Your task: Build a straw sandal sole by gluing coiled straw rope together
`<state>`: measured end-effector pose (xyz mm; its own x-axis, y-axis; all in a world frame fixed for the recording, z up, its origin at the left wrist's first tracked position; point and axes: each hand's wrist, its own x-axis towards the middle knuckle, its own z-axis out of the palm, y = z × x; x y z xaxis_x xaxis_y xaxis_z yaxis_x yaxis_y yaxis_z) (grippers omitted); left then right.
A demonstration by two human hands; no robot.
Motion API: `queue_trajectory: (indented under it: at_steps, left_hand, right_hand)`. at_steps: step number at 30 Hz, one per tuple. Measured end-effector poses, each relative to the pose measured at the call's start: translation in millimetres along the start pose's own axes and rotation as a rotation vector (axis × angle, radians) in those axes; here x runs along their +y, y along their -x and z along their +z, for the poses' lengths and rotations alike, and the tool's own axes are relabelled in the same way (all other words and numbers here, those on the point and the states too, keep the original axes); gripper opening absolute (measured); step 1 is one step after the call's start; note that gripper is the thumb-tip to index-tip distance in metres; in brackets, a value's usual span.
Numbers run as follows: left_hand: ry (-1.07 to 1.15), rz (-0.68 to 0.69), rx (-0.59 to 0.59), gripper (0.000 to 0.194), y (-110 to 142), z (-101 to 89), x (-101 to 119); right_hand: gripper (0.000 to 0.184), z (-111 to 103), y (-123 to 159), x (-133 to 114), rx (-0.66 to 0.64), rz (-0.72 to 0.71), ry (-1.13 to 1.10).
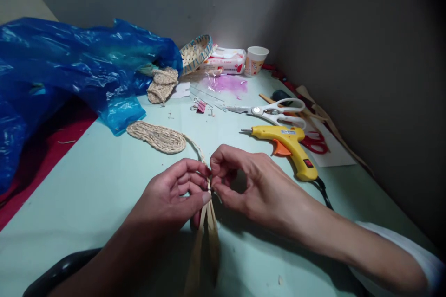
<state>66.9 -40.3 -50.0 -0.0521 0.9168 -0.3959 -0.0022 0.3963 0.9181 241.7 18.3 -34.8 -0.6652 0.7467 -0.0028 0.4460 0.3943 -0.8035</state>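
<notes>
A braided straw sole [158, 137] lies flat on the table, and a thin braid [195, 147] runs from its right end toward me. My left hand [181, 190] is closed on this braid, thumb and fingers pinching it where it parts into loose flat straw strips [211, 232]. Those strips hang down toward the table's near side. Just to the right, my right hand [233, 176] pinches at the same spot, its fingertips touching the braid. A short pale end shows by its fingers; whether that is a separate strip I cannot tell.
A yellow glue gun [287, 141] and white-handled scissors [272, 111] lie at the right. Red-handled scissors [317, 143] are behind the glue gun. Farther back are a binder clip [200, 106], pins, a paper cup [257, 61], a woven basket [195, 55] and a blue plastic bag [87, 60].
</notes>
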Motion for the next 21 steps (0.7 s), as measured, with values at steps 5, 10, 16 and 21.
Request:
queue_trajectory:
  at_steps: [5,10,16,21]
  left_hand:
    - [0.013,0.015,-0.021,0.028,-3.3,-3.5,-1.2]
    - [0.035,-0.024,-0.016,0.028,-2.6,-2.1,1.2]
    - [0.057,-0.026,0.049,0.028,1.7,4.5,3.2]
    - [0.076,-0.065,0.027,0.023,-0.2,1.3,4.7]
  right_hand:
    - [0.013,-0.9,-0.6,2.6,-0.027,0.021,-0.098]
    - [0.017,-3.1,-4.4,1.6,-0.054,0.071,-0.251]
    - [0.019,-3.8,-5.5,-1.7,-0.087,0.118,-0.303]
    - [0.014,-3.1,-0.3,-3.8,-0.063,0.036,-0.170]
